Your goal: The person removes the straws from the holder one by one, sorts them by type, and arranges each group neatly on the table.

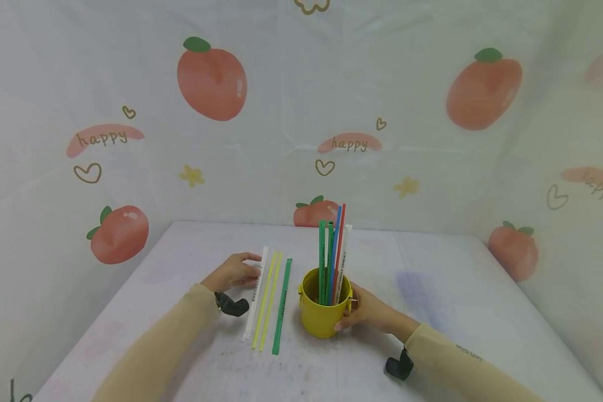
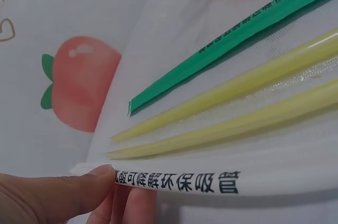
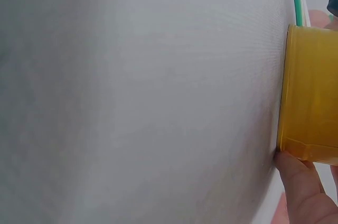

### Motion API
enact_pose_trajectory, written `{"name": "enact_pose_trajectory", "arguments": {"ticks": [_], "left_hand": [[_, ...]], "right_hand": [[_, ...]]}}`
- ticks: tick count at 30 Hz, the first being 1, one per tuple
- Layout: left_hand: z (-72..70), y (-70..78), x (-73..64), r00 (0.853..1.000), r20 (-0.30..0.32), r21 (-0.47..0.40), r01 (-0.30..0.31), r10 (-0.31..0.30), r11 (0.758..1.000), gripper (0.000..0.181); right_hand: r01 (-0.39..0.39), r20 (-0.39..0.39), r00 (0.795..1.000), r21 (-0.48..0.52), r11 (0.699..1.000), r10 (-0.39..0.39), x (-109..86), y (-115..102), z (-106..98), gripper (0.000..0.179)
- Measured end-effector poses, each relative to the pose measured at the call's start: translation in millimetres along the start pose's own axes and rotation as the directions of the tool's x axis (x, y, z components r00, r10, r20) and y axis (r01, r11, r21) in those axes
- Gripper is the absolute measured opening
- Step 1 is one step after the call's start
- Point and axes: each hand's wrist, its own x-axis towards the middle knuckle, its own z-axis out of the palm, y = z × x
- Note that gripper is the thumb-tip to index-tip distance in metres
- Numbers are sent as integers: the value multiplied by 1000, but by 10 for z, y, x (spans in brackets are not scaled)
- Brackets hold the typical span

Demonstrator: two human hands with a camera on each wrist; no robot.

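My left hand pinches a white paper-wrapped straw with dark printing, thumb on top and fingers beneath. Just right of it lie two yellow straws and a green wrapped straw, roughly side by side on the table. A yellow bucket stands upright to their right. My right hand grips its right side, thumb low on the front; the other fingers are mostly hidden behind. Green wrapped straws, a blue straw, a red straw and white wrapped straw stand in the bucket.
The table has a white cover with a bluish smudge on the right. A white curtain printed with peaches and hearts hangs behind and at both sides. Black wrist mounts sit on both sleeves.
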Motion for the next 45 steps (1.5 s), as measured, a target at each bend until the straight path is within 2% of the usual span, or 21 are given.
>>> {"name": "enact_pose_trajectory", "arguments": {"ticks": [9,24,45], "left_hand": [[54,-42,40,999,-27,31,38,-38,999,48],[114,-11,35,997,-64,135,51,-43,990,44],[141,23,68,994,-98,214,73,-53,974,44]], "right_hand": [[3,10,1000,10,1000,-3,-4,-5,8,102],[-4,-12,1000,-25,1000,4,1,-1,-3,100],[-6,-19,1000,-25,1000,6,-7,-3,3,102]]}}
